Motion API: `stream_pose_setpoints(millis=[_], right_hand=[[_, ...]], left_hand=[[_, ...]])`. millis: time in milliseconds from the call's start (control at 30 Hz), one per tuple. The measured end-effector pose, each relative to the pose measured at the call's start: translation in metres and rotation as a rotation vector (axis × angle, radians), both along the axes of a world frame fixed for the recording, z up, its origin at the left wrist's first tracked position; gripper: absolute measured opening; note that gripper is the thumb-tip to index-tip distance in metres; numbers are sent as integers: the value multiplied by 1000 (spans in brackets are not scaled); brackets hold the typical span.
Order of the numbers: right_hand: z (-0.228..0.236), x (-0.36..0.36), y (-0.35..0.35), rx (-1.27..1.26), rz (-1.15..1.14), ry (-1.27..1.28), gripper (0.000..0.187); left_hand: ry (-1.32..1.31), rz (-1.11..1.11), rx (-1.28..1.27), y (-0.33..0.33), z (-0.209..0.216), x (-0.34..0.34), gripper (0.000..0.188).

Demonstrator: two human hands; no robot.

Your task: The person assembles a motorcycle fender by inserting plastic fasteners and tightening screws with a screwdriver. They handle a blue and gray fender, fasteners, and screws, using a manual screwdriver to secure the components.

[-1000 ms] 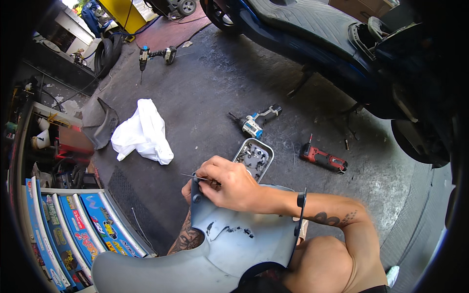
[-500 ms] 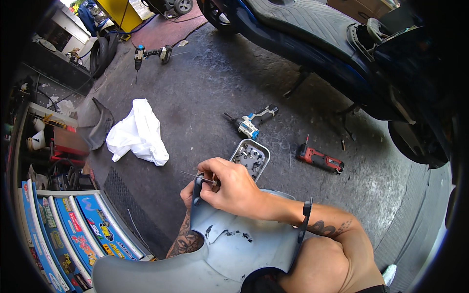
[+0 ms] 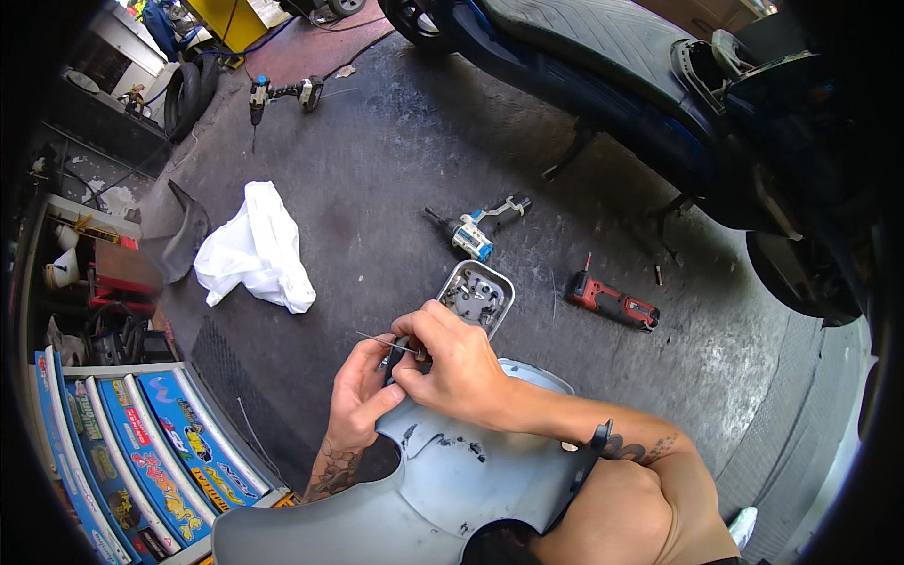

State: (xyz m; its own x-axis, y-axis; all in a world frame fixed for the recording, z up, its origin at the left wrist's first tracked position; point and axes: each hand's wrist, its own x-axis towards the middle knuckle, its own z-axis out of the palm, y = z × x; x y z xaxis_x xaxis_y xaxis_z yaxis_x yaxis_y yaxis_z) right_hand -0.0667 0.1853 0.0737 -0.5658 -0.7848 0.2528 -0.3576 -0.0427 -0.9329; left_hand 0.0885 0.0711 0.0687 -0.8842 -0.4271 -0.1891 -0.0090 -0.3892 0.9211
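Observation:
A curved light-grey plastic scooter panel with black scuffs rests across my lap. My left hand is closed around the panel's dark upper tab, thumb on the near side and fingers beyond it. Pressed close to that tab, my right hand pinches a thin metal rod, whose free end sticks out to the left over the left fingers. The fingers hide the rod's other end and most of the tab. Just beyond my right hand lies a metal tray with several small screws and clips in it.
On the floor lie a white-and-blue impact driver, a red cordless tool, a drill and a white plastic bag. A dark scooter stands at upper right. A stickered blue drawer cabinet is at left.
My left hand has come up from behind the panel, and its thumb and fingers now show around the tab. The panel's tab end has shifted slightly right; the right hand still pinches the rod.

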Motion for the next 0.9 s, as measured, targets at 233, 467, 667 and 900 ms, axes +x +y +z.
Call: stream_pose_setpoints(millis=[233,467,667,900], right_hand=[[20,-33,29,53,181,-43,22],[7,-52,75,148,214,-65,12],[8,-60,74,110,243,13,15],[7,-61,66,123,255,54,14]], left_hand=[[23,24,6,10,-19,-7,41],[9,-82,38,19,-11,-9,43],[-2,-18,19,22,-4,-10,40],[7,-44,-38,17,-4,-10,39]])
